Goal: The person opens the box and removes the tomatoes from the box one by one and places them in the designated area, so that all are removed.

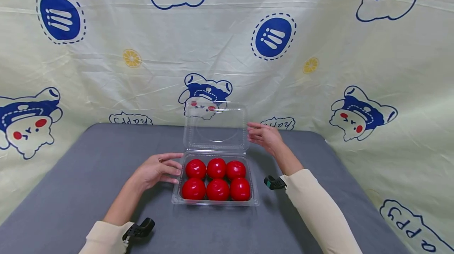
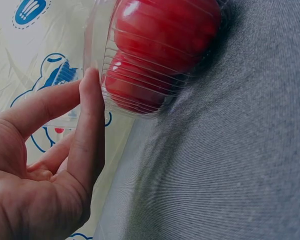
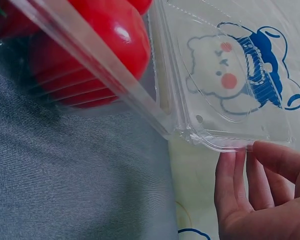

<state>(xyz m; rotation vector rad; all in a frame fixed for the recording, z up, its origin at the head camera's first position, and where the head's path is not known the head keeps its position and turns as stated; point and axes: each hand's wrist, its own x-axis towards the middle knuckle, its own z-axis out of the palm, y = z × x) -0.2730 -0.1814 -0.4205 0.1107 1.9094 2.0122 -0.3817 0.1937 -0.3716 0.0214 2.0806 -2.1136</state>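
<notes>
A clear plastic clamshell box [image 1: 215, 202] stands on the table with its lid [image 1: 216, 127] raised at the back. Several shiny red tomatoes [image 1: 218, 189] sit inside in two rows; in the right wrist view a bit of green shows beside one tomato [image 3: 115, 40]. At the box's left side, my left hand [image 1: 159, 169] touches the rim with its fingertips, also seen close up in the left wrist view. My right hand [image 1: 266, 137] reaches the lid's right edge, where its fingertips touch the plastic [image 3: 230, 142]. Neither hand's fingers are curled round the box.
Grey cloth covers the table [image 1: 88, 191]. Behind it hangs a pale sheet [image 1: 227, 45] printed with blue bear drawings and orange slices. A black strap [image 1: 140, 228] is on the left wrist and another black strap [image 1: 274, 183] on the right.
</notes>
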